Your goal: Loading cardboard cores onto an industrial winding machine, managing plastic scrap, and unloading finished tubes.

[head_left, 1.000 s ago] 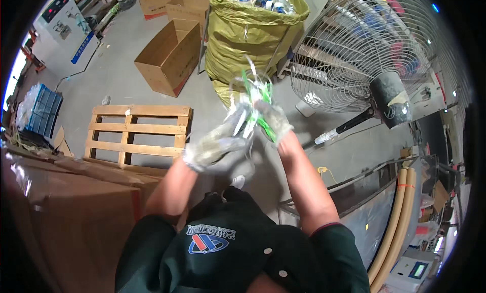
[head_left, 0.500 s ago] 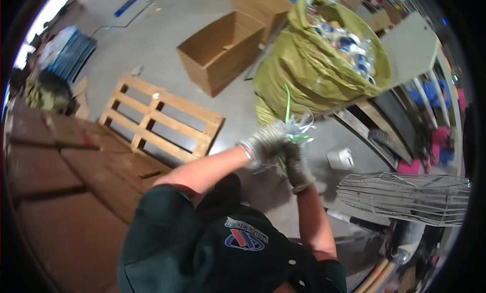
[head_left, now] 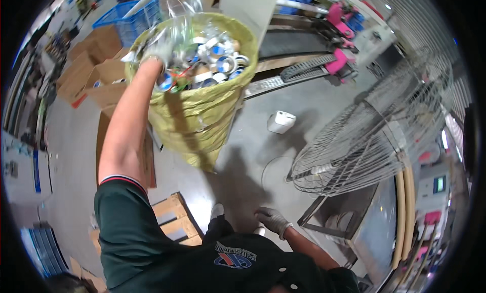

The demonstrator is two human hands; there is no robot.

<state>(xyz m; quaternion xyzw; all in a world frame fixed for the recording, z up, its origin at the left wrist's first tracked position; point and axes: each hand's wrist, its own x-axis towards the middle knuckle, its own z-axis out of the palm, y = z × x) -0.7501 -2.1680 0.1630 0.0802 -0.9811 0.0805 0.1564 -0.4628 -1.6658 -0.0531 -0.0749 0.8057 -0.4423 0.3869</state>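
My left hand (head_left: 160,52), in a pale knit glove, reaches over the rim of a large yellow woven sack (head_left: 195,113). Its fingers are blurred and partly lost among clear plastic film and strips (head_left: 181,24), so whether it grips them is unclear. Inside the sack lie several used tape rolls (head_left: 226,64) with white and blue cores, along with green and red scraps. Low beside my body hangs my right hand (head_left: 273,221), also gloved, its fingers loosely stretched out with nothing in them.
A wire-caged fan (head_left: 374,126) stands at the right. On the floor are a white jug (head_left: 281,122) and a wooden pallet (head_left: 174,217). Cardboard boxes (head_left: 106,75) and a blue crate (head_left: 126,19) sit beyond the sack's left; pink-and-black machinery (head_left: 334,60) is at the back right.
My view has turned and come nearer the sack. Both hands were together on plastic strips; now the left reaches into the sack with plastic around it, and the right has dropped away.
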